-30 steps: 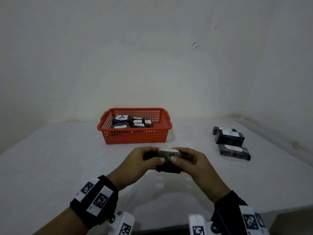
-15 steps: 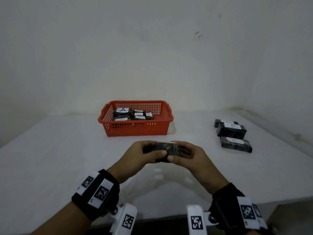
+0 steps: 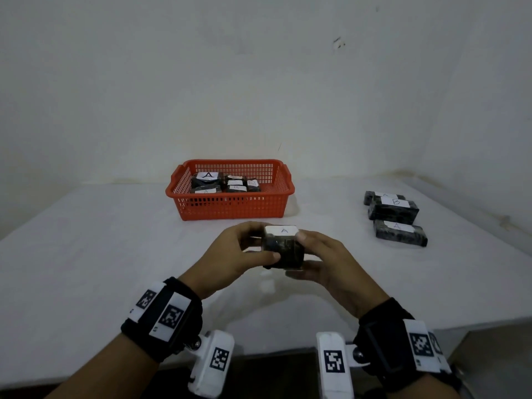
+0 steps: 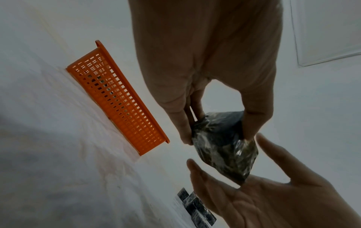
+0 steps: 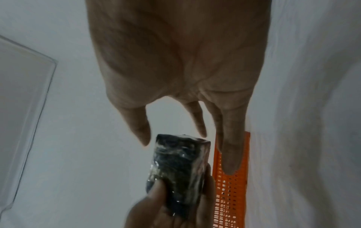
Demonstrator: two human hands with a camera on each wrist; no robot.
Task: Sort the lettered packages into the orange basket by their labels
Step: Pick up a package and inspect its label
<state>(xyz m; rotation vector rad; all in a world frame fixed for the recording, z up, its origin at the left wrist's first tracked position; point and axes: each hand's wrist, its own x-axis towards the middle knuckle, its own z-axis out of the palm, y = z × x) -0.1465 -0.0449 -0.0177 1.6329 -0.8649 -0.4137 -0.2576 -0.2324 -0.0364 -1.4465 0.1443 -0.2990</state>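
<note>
A dark wrapped package with a white label "A" on top is held above the table in front of the orange basket. My left hand pinches the package between thumb and fingers. My right hand lies beside it with straight, spread fingers; its fingertip touches the label's corner. In the right wrist view the package stands apart from my right thumb. The basket holds several labelled packages, "A" at the left and "B" beside them.
Three more dark packages lie at the right of the white table: one marked "B", one marked "A", and one behind them. A wall rises right behind the basket. The table's front edge is near my wrists.
The package has been turned in my hands, so its "A" label now faces up. My right hand's fingers have loosened from it.
</note>
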